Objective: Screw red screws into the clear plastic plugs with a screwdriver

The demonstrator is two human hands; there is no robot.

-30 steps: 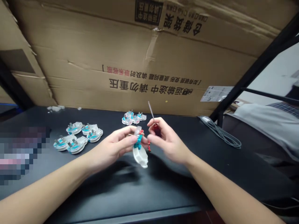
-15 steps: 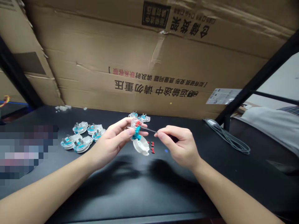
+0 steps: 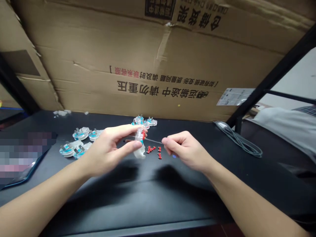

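Observation:
Pinched between the thumb and fingers of my left hand [image 3: 108, 151] is a clear and white plug casing [image 3: 140, 152] with blue inside, raised over the table and turned edge-on. A small red piece [image 3: 143, 134] sits at its upper end. My right hand [image 3: 185, 148] is closed on a thin grey rod-like tool [image 3: 155, 141], whose far end reaches the casing; its exact kind does not show. Several loose red pieces [image 3: 159, 155] lie on the black table [image 3: 153, 194] between and beyond the hands. Part of the casing is hidden by my fingers.
Several clear-and-blue plugs [image 3: 81, 133] lie to the left, and more plugs [image 3: 151, 122] stand at the back. Small clear bits [image 3: 63, 113] rest at the far left. A coiled grey cable [image 3: 238, 140] lies right. A cardboard sheet [image 3: 98, 49] walls the back.
My left hand has turned the plug casing, so its white open side no longer faces me. The tool stays against it in my right hand. My view has shifted slightly.

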